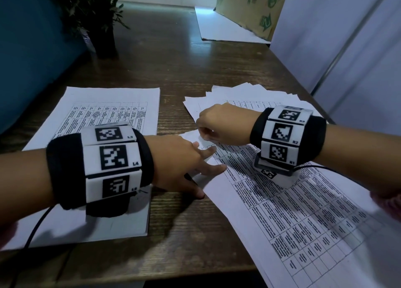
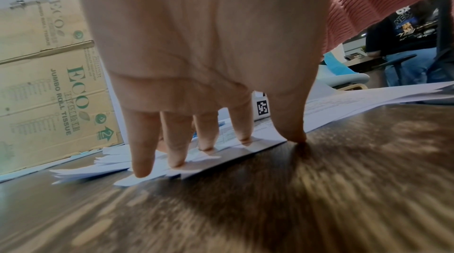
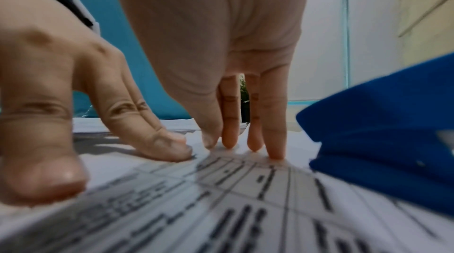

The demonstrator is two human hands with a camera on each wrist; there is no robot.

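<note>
Beside the right hand [image 3: 216, 43], a blue object [image 3: 383, 135] hidden in head view

Cardboard box [image 2: 49, 92] — "ECO", "JUMBO ROLL TISSUE" (arrowed "2") — left wristband [image 1: 112, 157] "L4", right wristband [image 1: 282, 133] "R2".

Table [image 1: 173, 71]: dark wood, visible grain, slight sheen. Printed sheets [image 1: 303, 211]: thin matt paper, smooth. Box [image 1: 249, 8]: plain matt cardboard (creased along folds). Wristbands [image 1: 65, 170]: black fuzzy cloth, hard white plastic tiles. Sleeve [image 2: 368, 4]: pink ribbed knit. Blue casing [image 3: 383, 121]: smooth plastic.
</note>
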